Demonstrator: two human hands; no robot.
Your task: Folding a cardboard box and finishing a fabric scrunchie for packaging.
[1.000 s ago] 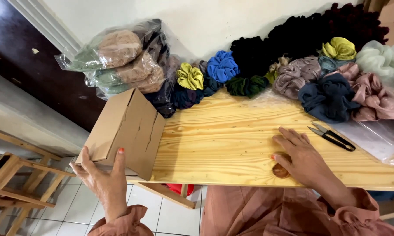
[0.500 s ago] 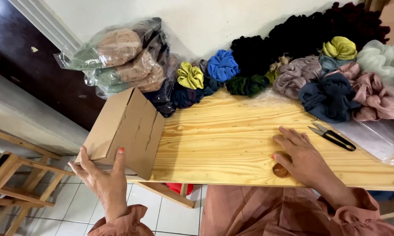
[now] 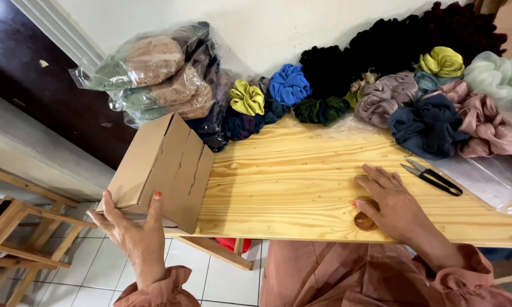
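Seen from above, a pale pine worktop (image 3: 301, 182) stands against a white wall, with white floor tiles (image 3: 97, 278) below and a wooden stool (image 3: 17, 227) at far left, beside a dark door.

At the worktop's left end a plain brown cardboard box (image 3: 159, 165), folded flat and unmarked, tilts over the edge. The left hand (image 3: 132, 236) grips its near lower corner, thumb and fingers spread against the card.

Behind the box, clear plastic bags (image 3: 153, 74) hold bundled tan, green and dark fabric. A row of fabric scrunchies (image 3: 335, 91) runs along the wall: yellow, blue, black, dark green, mauve, navy, pink and pale mint.

The right hand (image 3: 392, 204) lies open and flat on the wood, palm down, holding nothing, just beside a dark knot in the board. Small black thread snips (image 3: 432, 177) lie near it to the right, touching the edge of a clear plastic sheet (image 3: 489, 182).
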